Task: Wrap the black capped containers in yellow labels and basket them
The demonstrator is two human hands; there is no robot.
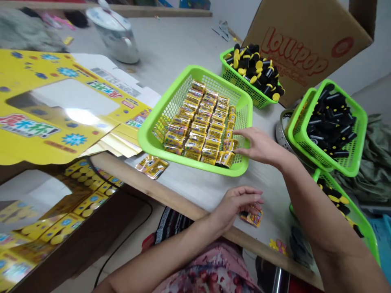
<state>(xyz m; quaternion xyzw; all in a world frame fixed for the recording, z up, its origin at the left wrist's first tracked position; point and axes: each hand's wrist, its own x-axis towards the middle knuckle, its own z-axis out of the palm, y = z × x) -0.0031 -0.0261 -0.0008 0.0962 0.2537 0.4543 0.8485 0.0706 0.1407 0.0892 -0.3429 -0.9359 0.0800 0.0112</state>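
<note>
My right hand (259,147) reaches over the right rim of a green plastic basket (195,162), thumb and forefinger spread at the end of a shiny gold-yellow packet (229,145). Several matching packets (200,126) lie in rows inside. In front of the basket, my left hand (236,203) hovers low near the table edge, its fingers loosely stretched. Partly beneath those fingers is a small orange-yellow packet (253,216) on the table; I cannot tell whether they touch it. Flat gold packets (152,167) lie by the basket's front left corner.
Green baskets of black-and-yellow pieces (252,71) and black pieces (331,122) stand behind and right; another basket (348,211) sits nearer. A lollipop carton (308,44) is at the back. Yellow printed cartons (61,106) and a lidded white pot (116,38) are left.
</note>
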